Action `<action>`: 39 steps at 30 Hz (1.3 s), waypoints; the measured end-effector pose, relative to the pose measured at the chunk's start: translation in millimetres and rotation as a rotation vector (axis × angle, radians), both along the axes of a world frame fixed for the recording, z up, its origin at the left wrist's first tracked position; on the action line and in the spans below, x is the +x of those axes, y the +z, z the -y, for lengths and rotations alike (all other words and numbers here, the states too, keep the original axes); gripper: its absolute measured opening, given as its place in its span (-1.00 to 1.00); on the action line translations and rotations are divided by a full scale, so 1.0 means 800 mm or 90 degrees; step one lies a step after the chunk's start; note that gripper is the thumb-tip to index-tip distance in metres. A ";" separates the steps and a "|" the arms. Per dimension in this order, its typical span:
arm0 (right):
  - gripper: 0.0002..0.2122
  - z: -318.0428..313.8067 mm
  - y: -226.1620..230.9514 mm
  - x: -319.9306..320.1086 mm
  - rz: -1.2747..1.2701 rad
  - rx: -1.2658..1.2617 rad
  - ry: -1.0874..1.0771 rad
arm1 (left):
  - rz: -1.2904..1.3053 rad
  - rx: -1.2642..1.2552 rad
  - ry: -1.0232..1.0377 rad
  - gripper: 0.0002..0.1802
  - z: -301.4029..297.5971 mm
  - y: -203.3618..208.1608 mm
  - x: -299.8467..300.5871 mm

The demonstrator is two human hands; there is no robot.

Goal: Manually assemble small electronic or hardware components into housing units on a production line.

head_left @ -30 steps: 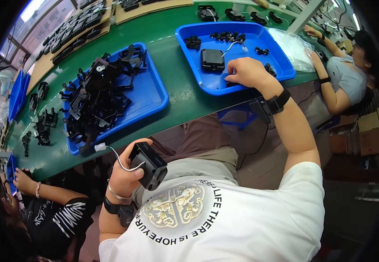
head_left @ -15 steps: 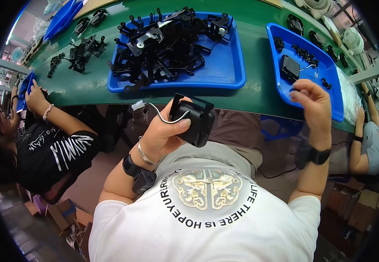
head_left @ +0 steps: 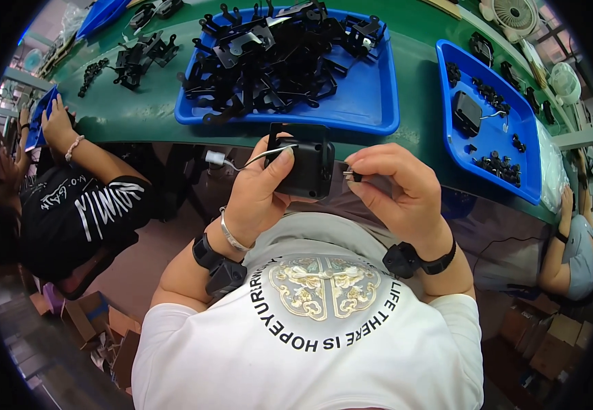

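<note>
My left hand [head_left: 252, 188] is closed around a black box-shaped device [head_left: 304, 172], with the thumb pressed on its face. A black metal bracket [head_left: 303, 130] sits along the device's far edge. From the device runs a thin white and black cable [head_left: 243, 166], whose white connector [head_left: 215, 158] hangs out to the left. Just right of the device, my right hand [head_left: 406, 195] pinches a small screw with a black knob [head_left: 355, 176]. Its bare metal shank points left toward the device's side, with a small gap between them.
Black metal brackets [head_left: 269, 68] fill a blue tray [head_left: 361, 123] ahead. Another blue tray [head_left: 491, 140] at right holds a second black device [head_left: 466, 113] and several black knobs [head_left: 498, 167]. More brackets [head_left: 139, 61] lie on the green table [head_left: 146, 109]. Other people sit at left and right.
My right hand has come left from the right tray to beside the device, bringing the knobbed screw. My left hand still holds the device, now slightly higher in view.
</note>
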State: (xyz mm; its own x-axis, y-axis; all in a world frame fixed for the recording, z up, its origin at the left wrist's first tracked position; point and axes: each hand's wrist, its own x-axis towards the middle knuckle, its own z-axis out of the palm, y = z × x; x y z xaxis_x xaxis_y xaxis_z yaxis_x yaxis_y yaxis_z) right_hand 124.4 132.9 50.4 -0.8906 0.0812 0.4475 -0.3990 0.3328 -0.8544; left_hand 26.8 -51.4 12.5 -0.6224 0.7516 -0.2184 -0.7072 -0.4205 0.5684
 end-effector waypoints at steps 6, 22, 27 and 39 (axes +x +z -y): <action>-0.79 0.007 -0.018 -0.007 -0.005 0.060 -0.020 | -0.089 -0.057 0.000 -0.61 -0.002 0.009 0.002; -0.80 0.019 -0.037 -0.010 -0.087 0.154 -0.092 | -0.084 -0.087 -0.055 -0.59 0.010 0.010 -0.003; -0.87 0.020 -0.048 -0.009 -0.079 0.179 -0.114 | -0.078 -0.133 -0.014 -0.59 0.008 0.005 0.001; -0.80 0.020 -0.045 -0.003 0.067 0.072 -0.062 | -0.115 -0.070 -0.004 -0.55 0.008 -0.007 0.004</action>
State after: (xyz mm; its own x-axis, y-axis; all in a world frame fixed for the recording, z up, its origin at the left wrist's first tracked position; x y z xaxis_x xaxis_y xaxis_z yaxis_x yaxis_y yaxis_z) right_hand 122.3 116.5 14.1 -0.9235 0.1236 0.3631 -0.2703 0.4622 -0.8446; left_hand 30.2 -58.2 7.3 -0.6536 0.7339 -0.1849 -0.5929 -0.3446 0.7278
